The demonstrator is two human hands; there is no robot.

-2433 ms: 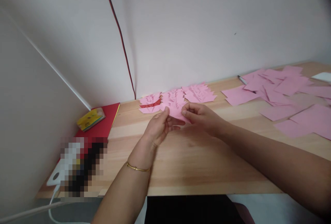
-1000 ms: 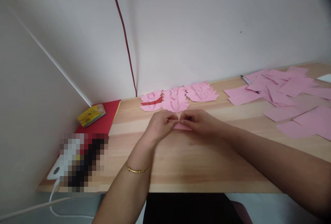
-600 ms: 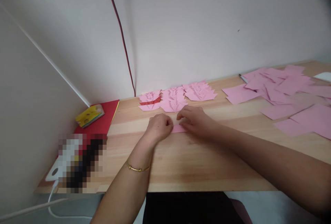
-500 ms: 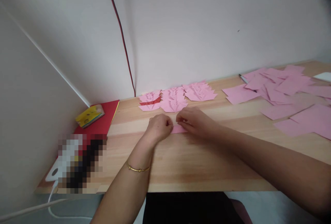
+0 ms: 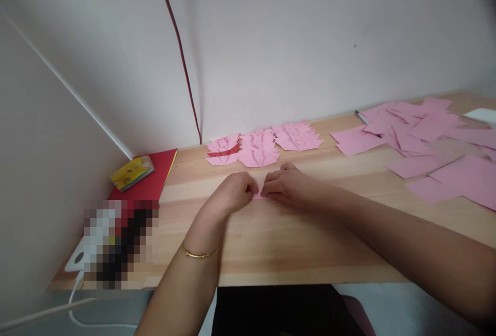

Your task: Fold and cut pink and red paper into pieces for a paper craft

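A small piece of pink paper (image 5: 260,195) lies on the wooden table between my hands, mostly covered by them. My left hand (image 5: 237,191) is curled, its thumb and fingertips pinched at the paper's left side. From the right, my right hand (image 5: 289,185) presses its closed fingertips onto the same paper. The two sets of fingertips almost meet. Just beyond them stand rows of folded pink paper pieces (image 5: 259,156), overlapping each other. One red piece (image 5: 223,151) sits among those at the left.
Loose pink sheets (image 5: 422,132) are heaped at the right, with a pen (image 5: 362,117) partly under them. At the left lie a red folder (image 5: 165,168), a yellow packet (image 5: 132,171) and a white power strip (image 5: 76,257). A wall rises behind the table (image 5: 294,253).
My right hand has moved slightly left and its fingertips have come down onto the paper, closer to my left hand. Less of the paper shows.
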